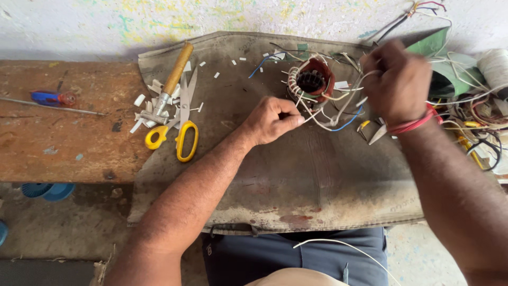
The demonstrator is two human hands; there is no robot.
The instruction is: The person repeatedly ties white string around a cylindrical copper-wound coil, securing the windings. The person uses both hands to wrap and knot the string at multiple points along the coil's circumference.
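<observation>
A small motor stator (312, 80) with copper windings and white sleeved leads lies on a grey worn mat (296, 180). My left hand (273, 119) pinches one white lead just below and left of the stator. My right hand (395, 80), a red band on its wrist, is closed around a bundle of white and blue wires to the stator's right. The fingertips of the right hand are hidden behind its back.
Yellow-handled scissors (182, 130) and a hammer with a wooden handle (170, 85) lie on the mat's left among white sleeve scraps. A blue-handled screwdriver (50, 98) rests on the wooden bench (63, 143). A tangle of wires (471, 116) and a white spool (495, 66) crowd the right.
</observation>
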